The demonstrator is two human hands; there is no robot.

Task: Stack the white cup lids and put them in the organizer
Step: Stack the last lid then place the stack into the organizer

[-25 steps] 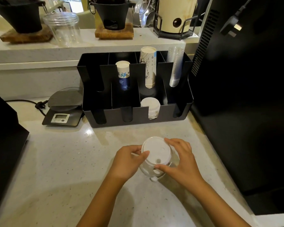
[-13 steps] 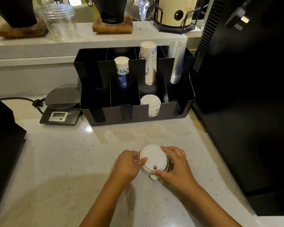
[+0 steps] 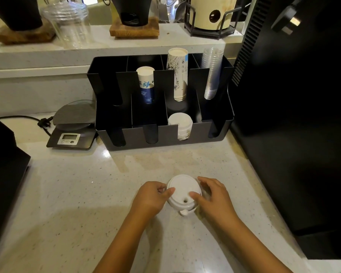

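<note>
A short stack of white cup lids (image 3: 182, 192) rests on the speckled counter in front of me. My left hand (image 3: 151, 198) grips its left rim with thumb and fingers. My right hand (image 3: 213, 196) holds the right rim, thumb on top near the sip hole. Behind stands the black organizer (image 3: 203, 133). Its front row holds another stack of white lids (image 3: 180, 122) in the third slot. The back row holds a blue-print paper cup stack (image 3: 145, 83), a taller white paper cup stack (image 3: 177, 73) and clear plastic cups (image 3: 212, 73).
A digital scale (image 3: 72, 127) with a cord sits left of the organizer. A black machine (image 3: 295, 115) walls off the right side and another dark appliance (image 3: 2, 164) the left. A raised shelf behind carries clear cups (image 3: 70, 24), wooden bases and a cream canister (image 3: 212, 12).
Both hands have lowered the lid stack towards the counter and nearer to me, pressing it together. The view has tilted down slightly.
</note>
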